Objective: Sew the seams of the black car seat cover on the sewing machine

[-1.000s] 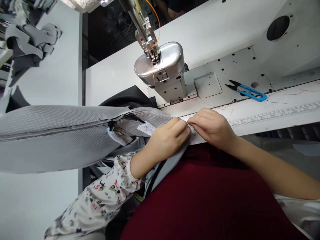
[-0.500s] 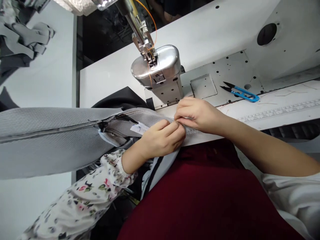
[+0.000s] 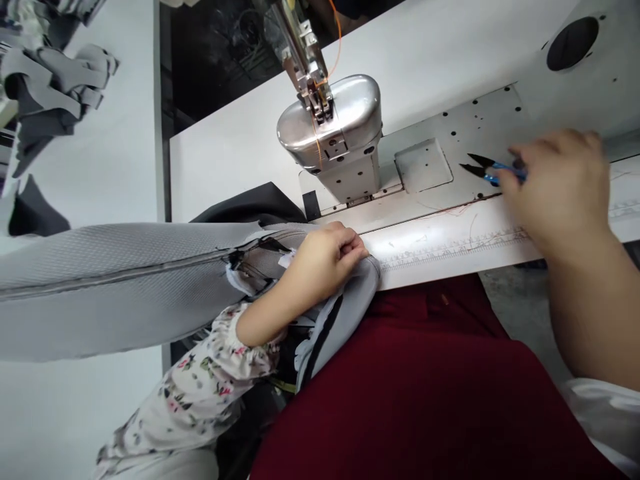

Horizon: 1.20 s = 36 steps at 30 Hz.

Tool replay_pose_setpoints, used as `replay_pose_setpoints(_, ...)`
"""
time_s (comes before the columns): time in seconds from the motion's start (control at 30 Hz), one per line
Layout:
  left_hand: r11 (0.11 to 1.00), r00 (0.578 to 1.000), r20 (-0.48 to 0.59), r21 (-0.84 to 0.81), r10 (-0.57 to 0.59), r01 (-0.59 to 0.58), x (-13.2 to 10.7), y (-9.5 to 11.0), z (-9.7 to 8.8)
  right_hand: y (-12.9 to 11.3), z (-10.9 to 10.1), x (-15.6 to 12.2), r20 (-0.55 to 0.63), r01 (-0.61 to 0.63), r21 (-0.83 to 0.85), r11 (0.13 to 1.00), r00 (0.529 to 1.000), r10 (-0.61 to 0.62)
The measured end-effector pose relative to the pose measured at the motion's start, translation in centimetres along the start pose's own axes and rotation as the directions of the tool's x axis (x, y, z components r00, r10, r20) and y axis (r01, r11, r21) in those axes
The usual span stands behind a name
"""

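Pinching soft, limp grey mesh fabric (image 3: 120, 287) by its edge, the left hand (image 3: 325, 257) curled its fingers tight while the right hand (image 3: 555, 190) gripped blue thread snips (image 3: 493, 172).

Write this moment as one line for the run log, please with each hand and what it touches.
left hand: pinches grey mesh fabric | right hand: fingers on blue snips | sewing machine: beyond hands

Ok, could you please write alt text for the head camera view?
A right hand holds blue-handled thread snips beside a chrome sewing machine head, while the left hand grips grey mesh fabric at the table edge.
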<state>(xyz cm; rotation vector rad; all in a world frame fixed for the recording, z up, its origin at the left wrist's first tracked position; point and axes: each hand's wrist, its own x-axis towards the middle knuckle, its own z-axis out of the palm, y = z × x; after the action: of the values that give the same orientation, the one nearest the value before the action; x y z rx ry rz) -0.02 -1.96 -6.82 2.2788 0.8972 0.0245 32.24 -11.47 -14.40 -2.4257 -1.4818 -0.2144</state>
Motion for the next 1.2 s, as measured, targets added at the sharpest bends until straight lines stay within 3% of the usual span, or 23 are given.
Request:
replay_pose_setpoints(0.07, 0.994, 0.997, 0.054, -0.09, -0.058, 0.063, 0.5, -0.1, -0.5, 1.6, 0.9, -0.6, 0.034, -0.038, -0.02, 0.999, 0.999, 0.039)
replay_pose_setpoints(0.13, 0.978, 0.988, 0.108, -0.168, -0.11, 0.127, 0.9, -0.1, -0.8, 1.9, 1.2, -1.0, 0.04, -0.097, 0.08, 0.992, 0.995, 0.094)
replay_pose_setpoints(0.27, 0.923, 0.964, 0.199, -0.305, -0.179, 0.234, 1.1, -0.2, -1.1, 0.0, 0.5, -2.0, 0.071, -0.253, 0.393, 0.884, 0.967, 0.245)
replay_pose_setpoints(0.33, 0.9, 0.955, 0.228, -0.347, -0.192, 0.263, 1.1, -0.2, -1.2, -1.7, -0.3, -3.4, 0.137, -0.288, 0.529, 0.798, 0.957, 0.255)
replay_pose_setpoints(0.43, 0.886, 0.948, 0.246, -0.367, -0.2, 0.282, 1.1, -0.2, -1.3, -5.1, -1.9, -6.5, 0.433, -0.425, 0.736, 0.527, 0.894, 0.116)
replay_pose_setpoints(0.5, 0.885, 0.947, 0.25, -0.367, -0.202, 0.285, 1.1, 0.0, -1.4, -7.4, -2.8, -8.6, 0.619, -0.558, 0.755, 0.343, 0.78, -0.092)
replay_pose_setpoints(0.57, 0.886, 0.947, 0.252, -0.367, -0.199, 0.284, 1.2, 0.1, -1.4, -9.3, -3.5, -9.8, 0.671, -0.612, 0.74, 0.279, 0.703, -0.236)
replay_pose_setpoints(0.8, 0.888, 0.951, 0.249, -0.372, -0.183, 0.269, 1.2, -0.3, -1.2, -11.2, -3.7, -9.3, 0.635, -0.455, 0.733, 0.505, 0.724, -0.27)
replay_pose_setpoints(1.2, 0.896, 0.955, 0.236, -0.362, -0.18, 0.258, 1.2, -0.3, -1.0, -11.4, -3.6, -8.9, 0.588, -0.364, 0.731, 0.578, 0.765, -0.263)
